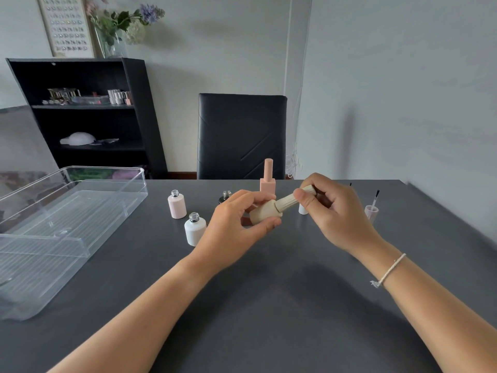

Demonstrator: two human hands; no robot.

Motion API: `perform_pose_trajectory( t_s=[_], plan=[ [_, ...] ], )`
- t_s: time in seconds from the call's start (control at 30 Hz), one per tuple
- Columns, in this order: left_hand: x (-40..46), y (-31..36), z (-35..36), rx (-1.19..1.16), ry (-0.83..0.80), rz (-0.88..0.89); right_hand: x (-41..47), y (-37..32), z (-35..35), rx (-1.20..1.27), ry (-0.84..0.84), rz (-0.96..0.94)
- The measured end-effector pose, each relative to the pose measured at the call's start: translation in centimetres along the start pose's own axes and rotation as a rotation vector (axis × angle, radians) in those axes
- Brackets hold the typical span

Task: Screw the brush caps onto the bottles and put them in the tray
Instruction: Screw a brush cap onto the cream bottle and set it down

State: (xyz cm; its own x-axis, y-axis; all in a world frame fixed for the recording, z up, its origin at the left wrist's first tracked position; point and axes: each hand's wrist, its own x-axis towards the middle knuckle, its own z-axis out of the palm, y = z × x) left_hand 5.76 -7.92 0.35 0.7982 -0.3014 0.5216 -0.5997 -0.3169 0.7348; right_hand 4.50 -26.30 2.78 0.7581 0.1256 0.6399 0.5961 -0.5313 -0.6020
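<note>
Beige bottle (265, 215) tilted above grey table (269, 305), gripped in left hand (236, 230), with right hand (330, 208) pinching ribbed beige cap (291, 201) seated on its neck. Uncapped pale pink bottle (177, 204) and uncapped white bottle (195, 229) upright just left of hands, dark bottle (225, 196) partly hidden behind left hand, capped pink bottle (267, 176) upright at far edge. Clear plastic tray (53, 230) well apart at left, holding no bottles; upturned pink brush cap (372, 210) and white cap (303, 209) at right behind right hand.
</note>
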Motion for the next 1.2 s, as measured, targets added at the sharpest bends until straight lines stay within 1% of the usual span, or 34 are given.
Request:
perform_pose_trajectory(
  t_s=[0.07, 0.13, 0.23, 0.37, 0.57, 0.7, 0.77, 0.87, 0.97, 1.1, 1.2],
  plan=[
    [-0.4, 0.1, -1.2, 0.027, -0.003, 0.011, 0.7, -1.4, 0.4, 0.015, -0.005, -0.041],
    [-0.4, -0.2, -0.7, 0.098, -0.068, -0.018, 0.9, -1.3, -0.1, 0.024, 0.039, -0.041],
    [-0.7, -0.7, 0.2, 0.273, -0.196, -0.066, 1.2, -0.8, -1.1, 0.037, 0.119, -0.032],
    [-0.9, -0.9, 0.9, 0.411, -0.286, -0.029, 2.8, -1.3, -2.1, 0.026, 0.144, 0.003],
    [-1.0, -0.9, 0.9, 0.454, -0.298, 0.007, 7.7, -3.5, -1.4, -0.053, -0.020, 0.049],
    [-1.0, -0.9, 0.9, 0.460, -0.301, 0.008, 10.8, -3.3, 0.7, -0.153, -0.173, 0.075],
    [-1.0, -1.0, 0.9, 0.462, -0.300, 0.009, 12.1, -2.9, 1.8, -0.211, -0.222, 0.077],
    [-1.0, -0.9, 0.9, 0.463, -0.297, 0.010, 13.4, -2.2, 3.4, -0.285, -0.280, 0.100],
    [-0.9, -0.9, 0.9, 0.456, -0.292, 0.012, 14.2, -1.7, 4.7, -0.422, -0.323, 0.113],
    [-0.9, -0.9, 0.9, 0.451, -0.288, 0.015, 14.5, -1.2, 6.1, -0.567, -0.340, 0.119],
    [-0.8, -0.9, 0.8, 0.451, -0.288, 0.018, 14.4, -0.8, 6.8, -0.612, -0.350, 0.127]
  ],
)
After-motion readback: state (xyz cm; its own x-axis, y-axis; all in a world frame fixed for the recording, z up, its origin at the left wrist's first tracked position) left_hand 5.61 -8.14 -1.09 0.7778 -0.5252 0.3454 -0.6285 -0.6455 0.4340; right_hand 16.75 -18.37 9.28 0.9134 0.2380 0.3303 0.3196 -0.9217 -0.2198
